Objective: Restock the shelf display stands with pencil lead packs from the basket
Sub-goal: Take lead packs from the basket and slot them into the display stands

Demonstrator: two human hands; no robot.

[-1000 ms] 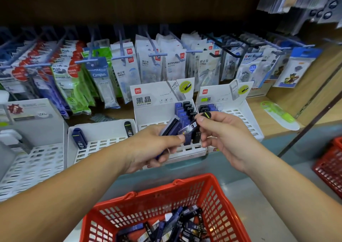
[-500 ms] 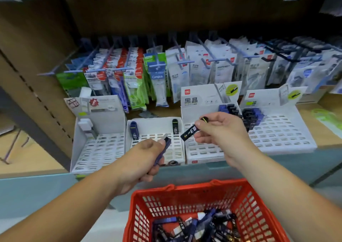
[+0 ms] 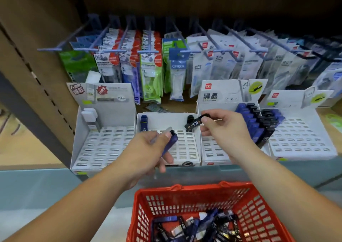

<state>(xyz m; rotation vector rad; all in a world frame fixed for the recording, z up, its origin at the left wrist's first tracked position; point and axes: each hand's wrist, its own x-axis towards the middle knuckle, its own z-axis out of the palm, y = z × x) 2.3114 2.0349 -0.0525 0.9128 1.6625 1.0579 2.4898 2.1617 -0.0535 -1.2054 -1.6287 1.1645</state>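
The right hand (image 3: 225, 128) pinches a black pack (image 3: 194, 124) by its end, above the small white stand (image 3: 187, 149). The left hand (image 3: 148, 149) holds a blue pack (image 3: 169, 143) near it. Next, I think, the black pack must slide straight into a slot. Spare packs (image 3: 196, 227) lie in the near red basket (image 3: 140, 210).

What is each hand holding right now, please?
Left hand: holding a slim blue plastic lead pack.
Right hand: pinching a slim black plastic lead pack.
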